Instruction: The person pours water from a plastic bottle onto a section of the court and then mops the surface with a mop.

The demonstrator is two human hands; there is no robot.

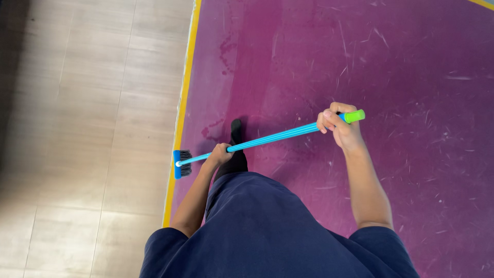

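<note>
Blue clothes [267, 231] fill the bottom of the view, and two hands hold a broom [267, 138] above a purple mat [401, 62].

Both hands are closed tight around the thin blue stick. The right hand [338, 123] grips it near the top, just below the green cap [355, 116]. The left hand [220, 153] grips it lower down, close to the brush [182, 163]. The stick runs long from the upper right down to the lower left, tilted only a little. The brush end points left and sits at the yellow edge [180, 123] of the mat, right beside the pale wood floor [77, 128]. A foot in a black sock [235, 149] stands on the mat under the stick, just beside the left hand.
</note>
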